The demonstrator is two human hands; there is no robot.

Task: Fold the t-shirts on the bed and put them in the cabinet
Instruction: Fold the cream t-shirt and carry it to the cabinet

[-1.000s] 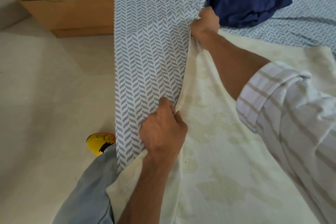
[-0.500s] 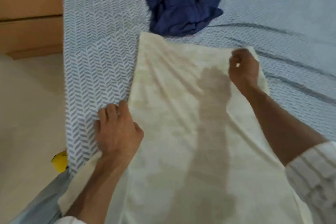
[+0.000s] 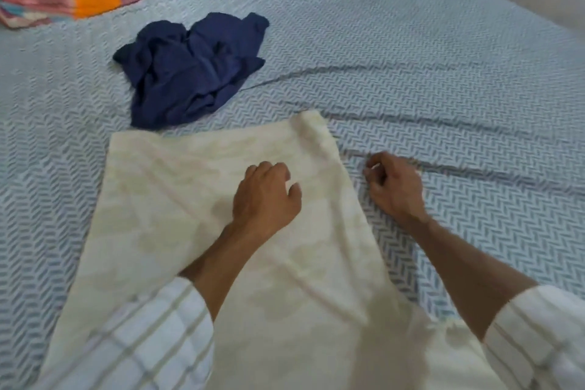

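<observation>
The bed, under a blue-grey herringbone sheet, fills the view. A cream, faintly patterned cotton t-shirt lies flat from centre to 6 o'clock, probably spread for folding, its near end cut off. A crumpled navy t-shirt waits at 11 o'clock. The left hand rests on the cream cloth, fingers loosely curled, seemingly pinning it. The right hand hovers at 3 o'clock, curled and blurred; any grip is unclear. No cabinet shows.
</observation>
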